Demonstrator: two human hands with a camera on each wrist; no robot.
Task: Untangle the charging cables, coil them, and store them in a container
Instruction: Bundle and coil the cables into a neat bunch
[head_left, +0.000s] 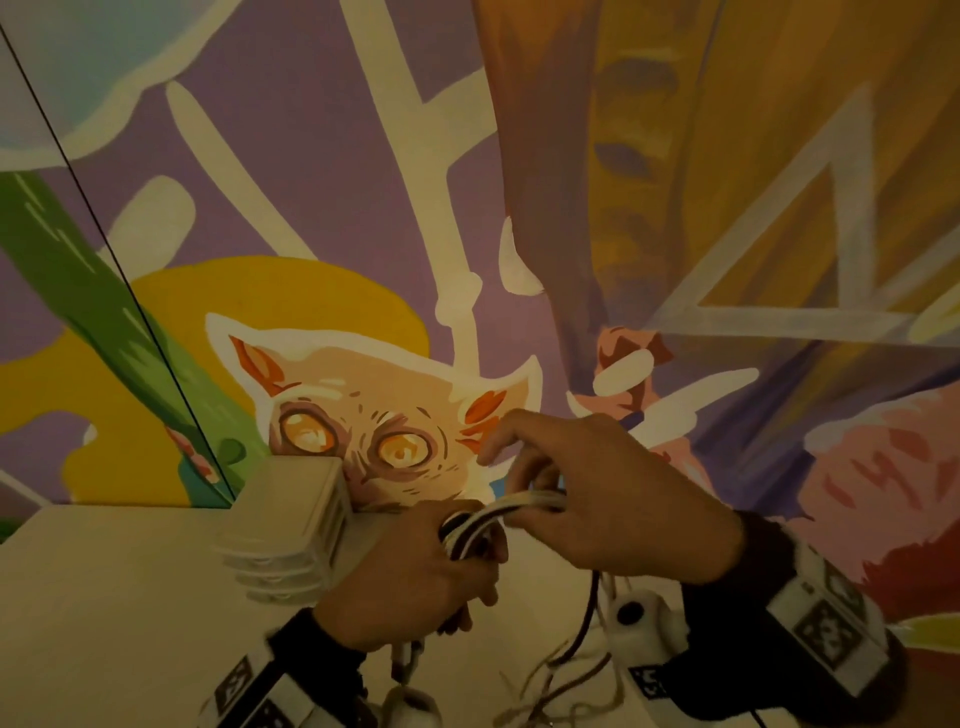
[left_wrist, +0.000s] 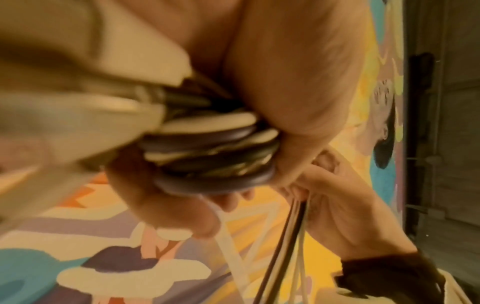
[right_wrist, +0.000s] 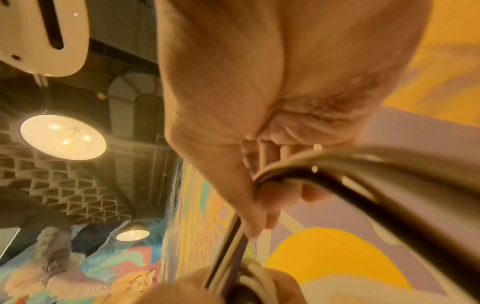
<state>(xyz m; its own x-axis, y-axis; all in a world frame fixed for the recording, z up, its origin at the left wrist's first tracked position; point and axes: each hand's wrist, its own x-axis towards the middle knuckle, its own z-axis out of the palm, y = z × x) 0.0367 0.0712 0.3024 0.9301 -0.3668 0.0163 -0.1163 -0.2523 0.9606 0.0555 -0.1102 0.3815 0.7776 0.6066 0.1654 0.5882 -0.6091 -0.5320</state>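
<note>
A bundle of black and white charging cables (head_left: 491, 519) runs between my two hands above the white table (head_left: 119, 597). My left hand (head_left: 415, 577) grips the stacked loops of the coil (left_wrist: 215, 148). My right hand (head_left: 587, 493) holds the same strands just to the right, fingers curled round the strands (right_wrist: 285, 172). From the hands a dark cable (head_left: 584, 618) hangs down toward white charger plugs (head_left: 641, 616) on the table. A white lidded container (head_left: 291, 530) stands left of my left hand, against the wall.
A painted mural wall (head_left: 389, 260) with a cat face rises right behind the table. Loose thin cable strands (head_left: 545, 686) lie on the table near its front edge. Another white adapter (head_left: 410, 701) lies below my left wrist. The light is dim.
</note>
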